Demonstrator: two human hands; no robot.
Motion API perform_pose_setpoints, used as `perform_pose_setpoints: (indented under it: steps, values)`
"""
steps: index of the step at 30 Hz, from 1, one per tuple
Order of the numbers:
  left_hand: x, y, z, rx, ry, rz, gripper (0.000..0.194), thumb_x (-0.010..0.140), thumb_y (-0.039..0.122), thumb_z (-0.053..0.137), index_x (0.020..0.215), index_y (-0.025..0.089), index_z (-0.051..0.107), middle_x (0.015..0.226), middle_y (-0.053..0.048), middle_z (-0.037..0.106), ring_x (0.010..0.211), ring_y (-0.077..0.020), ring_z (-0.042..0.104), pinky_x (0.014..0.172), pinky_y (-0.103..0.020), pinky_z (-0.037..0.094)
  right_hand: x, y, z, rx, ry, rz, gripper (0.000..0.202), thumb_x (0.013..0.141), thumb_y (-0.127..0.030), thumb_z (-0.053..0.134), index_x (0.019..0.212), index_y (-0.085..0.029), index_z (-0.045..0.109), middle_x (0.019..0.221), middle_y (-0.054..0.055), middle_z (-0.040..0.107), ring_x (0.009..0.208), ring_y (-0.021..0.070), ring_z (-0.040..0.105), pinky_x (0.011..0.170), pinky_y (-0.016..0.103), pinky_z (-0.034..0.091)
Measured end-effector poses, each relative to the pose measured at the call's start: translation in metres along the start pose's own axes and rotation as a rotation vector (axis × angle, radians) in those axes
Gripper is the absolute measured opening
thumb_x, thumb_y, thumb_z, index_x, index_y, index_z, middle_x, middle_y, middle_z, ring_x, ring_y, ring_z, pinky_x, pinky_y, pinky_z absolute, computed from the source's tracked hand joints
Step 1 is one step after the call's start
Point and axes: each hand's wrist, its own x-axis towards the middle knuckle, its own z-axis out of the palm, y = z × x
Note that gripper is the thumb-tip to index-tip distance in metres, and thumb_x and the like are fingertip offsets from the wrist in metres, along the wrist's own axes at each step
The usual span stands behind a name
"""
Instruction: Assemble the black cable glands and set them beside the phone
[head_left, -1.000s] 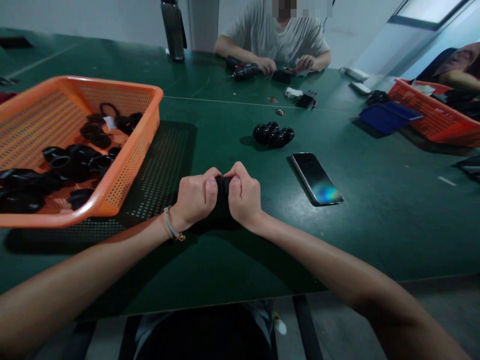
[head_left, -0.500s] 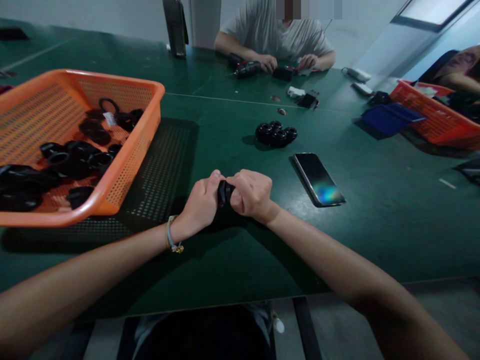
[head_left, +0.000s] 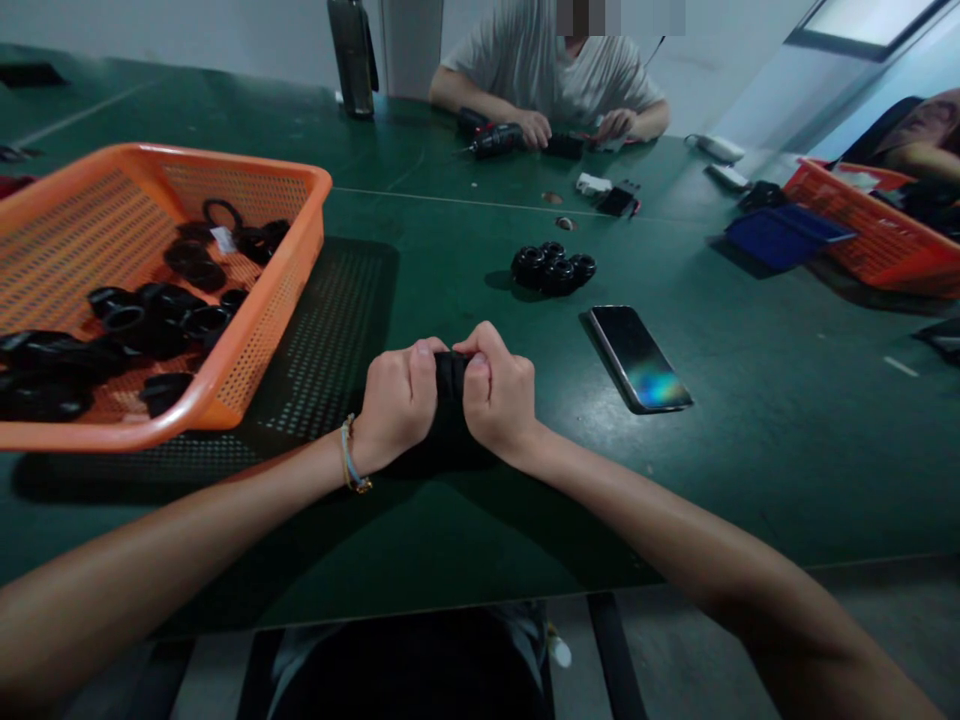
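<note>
Both of my hands are closed around one black plastic fitting (head_left: 450,376), held just above the green table (head_left: 420,560). My left hand (head_left: 397,400), with a bracelet at the wrist, grips its left end. On its right end, my right hand (head_left: 501,395) is wrapped with the thumb pressed in. Only the fitting's ribbed middle shows; its ends are hidden in my fingers. Beyond my hands stands a small cluster of black ring-shaped fittings (head_left: 553,268). To the left, an orange basket (head_left: 262,320) holds several loose black fittings (head_left: 154,318).
A phone (head_left: 640,358) lies right of my hands. Across the table a co-worker (head_left: 555,85) handles parts beside a power drill (head_left: 495,140). A blue tray (head_left: 784,237) and a red-orange basket (head_left: 877,235) stand at the right, near another person's arm. A dark bottle (head_left: 352,60) stands at the back.
My right hand has turned, its knuckles now higher and its fingers curled tighter. My left hand has rolled, thumb folding in. Less of the fitting's outline shows between them.
</note>
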Motion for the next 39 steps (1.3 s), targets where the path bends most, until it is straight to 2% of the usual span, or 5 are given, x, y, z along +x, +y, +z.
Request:
perform_pose_setpoints:
  steps: [11,22,28,34,39]
  values:
    - [0.001,0.0,-0.008,0.235,-0.082,0.157,0.045,0.09,0.026,0.018,0.075,0.016,0.059,0.058,-0.005,0.059,0.049,-0.0143,0.052,0.049,-0.026,0.035,-0.002,-0.006,0.003,0.152,-0.045,0.311,0.02,0.081,-0.017,0.026,0.067,-0.022,0.038,0.053,-0.003,0.043,0.049,0.0115,0.043,0.049,0.024,0.031]
    - [0.004,-0.007,-0.01,0.393,-0.086,0.31,0.049,0.09,0.029,0.014,0.075,0.016,0.059,0.057,-0.005,0.058,0.05,-0.0163,0.053,0.051,-0.028,0.034,-0.005,-0.007,0.008,0.198,-0.015,0.4,0.019,0.08,-0.017,0.027,0.063,-0.023,0.035,0.054,-0.003,0.043,0.05,0.0118,0.042,0.051,0.024,0.032]
    - [0.008,-0.007,-0.002,0.167,-0.1,0.112,0.044,0.09,0.035,0.019,0.074,0.017,0.057,0.056,-0.003,0.054,0.05,-0.0153,0.05,0.049,-0.027,0.033,-0.003,0.009,0.011,0.115,-0.001,0.233,0.022,0.082,-0.02,0.026,0.067,-0.021,0.042,0.053,-0.003,0.046,0.047,0.0109,0.044,0.047,0.023,0.032]
    - [0.006,-0.004,0.012,-0.438,-0.207,-0.287,0.05,0.091,0.049,0.018,0.063,0.019,0.047,0.041,0.004,0.041,0.036,-0.0104,0.041,0.038,-0.022,0.033,0.002,0.034,0.002,-0.034,0.008,-0.312,0.021,0.08,-0.021,0.031,0.081,-0.019,0.052,0.06,0.001,0.056,0.051,0.0126,0.049,0.051,0.026,0.039]
    - [0.003,-0.003,0.013,-0.349,-0.125,-0.266,0.05,0.092,0.043,0.021,0.057,0.019,0.047,0.048,0.0,0.048,0.045,-0.012,0.046,0.044,-0.023,0.037,0.0,0.028,0.002,-0.091,-0.001,-0.336,0.023,0.082,-0.02,0.028,0.079,-0.018,0.051,0.058,0.001,0.057,0.05,0.012,0.051,0.05,0.025,0.039]
